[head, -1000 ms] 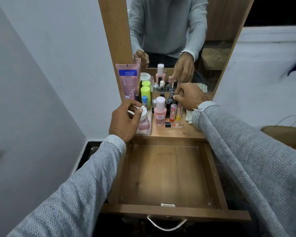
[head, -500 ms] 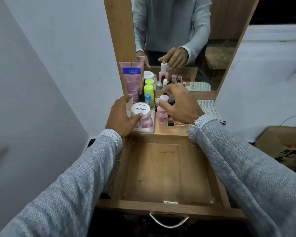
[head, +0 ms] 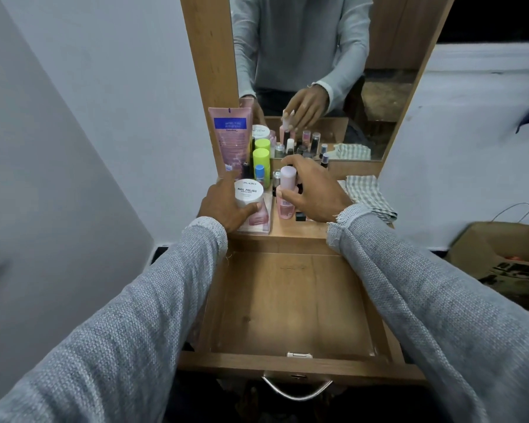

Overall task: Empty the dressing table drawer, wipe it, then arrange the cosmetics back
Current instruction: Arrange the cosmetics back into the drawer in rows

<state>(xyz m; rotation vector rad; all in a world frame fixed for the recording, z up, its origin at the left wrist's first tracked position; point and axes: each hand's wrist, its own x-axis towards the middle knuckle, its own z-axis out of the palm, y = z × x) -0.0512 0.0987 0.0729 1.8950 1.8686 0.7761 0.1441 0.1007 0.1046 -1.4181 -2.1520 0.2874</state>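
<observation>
At frame centre, left hand [head: 223, 206] grips the nail polish tub [head: 248, 193], right hand [head: 310, 190] grips the pink bottle [head: 286, 193]: restocking step, next lower both into the bare drawer [head: 290, 300]

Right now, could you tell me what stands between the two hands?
Head view: bare tabletop between the nail polish jar and pink bottle they hold.

On the white lid of the jar [head: 248, 193], held in the left hand [head: 223, 206]: "ZUDIO" above "NAIL POLISH"; smaller line beneath too small to read. On the pink tube [head: 231, 134] at far left: "Vaseline" under a blue panel with blurred, unreadable print.
</observation>
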